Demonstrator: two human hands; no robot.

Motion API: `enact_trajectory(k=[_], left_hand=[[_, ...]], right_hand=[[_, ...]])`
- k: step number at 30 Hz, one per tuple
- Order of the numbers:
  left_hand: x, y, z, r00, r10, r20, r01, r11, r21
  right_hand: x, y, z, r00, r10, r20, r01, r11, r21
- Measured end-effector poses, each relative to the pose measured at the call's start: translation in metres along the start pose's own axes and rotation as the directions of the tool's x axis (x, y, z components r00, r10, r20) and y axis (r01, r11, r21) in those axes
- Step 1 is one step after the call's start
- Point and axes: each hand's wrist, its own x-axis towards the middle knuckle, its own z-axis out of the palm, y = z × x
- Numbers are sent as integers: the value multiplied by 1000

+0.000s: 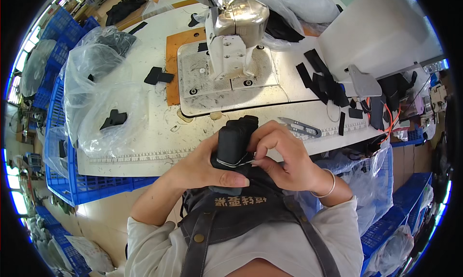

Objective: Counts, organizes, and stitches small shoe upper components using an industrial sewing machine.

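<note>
In front of my chest my left hand [205,163] is wrapped around a bundle of black fabric pieces [233,142], its thumb pressed across the lower front. A thin whitish band [230,163] runs around the lower part of the bundle; whether it is elastic or string I cannot tell. On the bundle's right side, my right hand [284,156] pinches the band's end between thumb and forefinger. Just beyond the right hand, a pair of thread snips [300,127] lies on the sewing table [154,117], near its printed ruler edge.
A sewing machine [231,50] stands beyond my hands. Clear plastic bags [99,101] and a blue crate [72,180] are at the left. Loose black fabric strips [320,79] lie at the right, below a large white panel [376,31]. Another black piece [158,76] rests left of the machine.
</note>
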Motion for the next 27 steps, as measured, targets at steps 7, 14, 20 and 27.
enact_trajectory(k=[7, 14, 20, 27], left_hand=[[-1, 14, -4, 996, 92, -19, -78, 919, 386], [-5, 45, 1, 967, 133, 217, -223, 25, 975], [-13, 41, -20, 973, 122, 195, -202, 54, 978], [-27, 15, -26, 871, 481, -99, -69, 319, 945]], right_hand=[[-7, -8, -26, 986, 161, -37, -128, 887, 443], [-16, -8, -62, 982, -57, 182, 57, 998, 7], [-52, 3, -94, 845, 382, -375, -476, 856, -201], [-72, -2, -118, 654, 421, -629, -580, 813, -59]])
